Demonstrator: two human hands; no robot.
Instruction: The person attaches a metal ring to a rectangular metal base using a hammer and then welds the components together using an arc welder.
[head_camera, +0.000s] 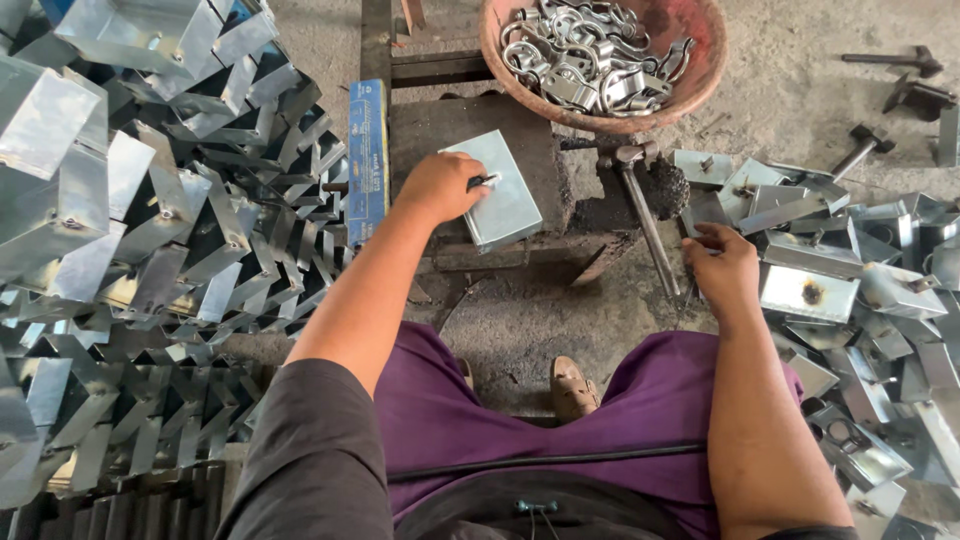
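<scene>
The left hand (438, 186) lay curled on a folded metal box (497, 188) on the dark block (470, 130), fingers closed over a small part at its near-left edge. The right hand (722, 266), loosely half-open, touched the pile of plates (830, 270) on the right, just beside the hammer (645, 215). A bowl (690, 95) of clasps (585, 50) stood far behind.

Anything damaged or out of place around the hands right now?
One flat metal piece in the pile by the right hand has a dark, scorch-like spot. The left hand rests on a metal box lying askew on the block. Nothing else stands out.
</scene>
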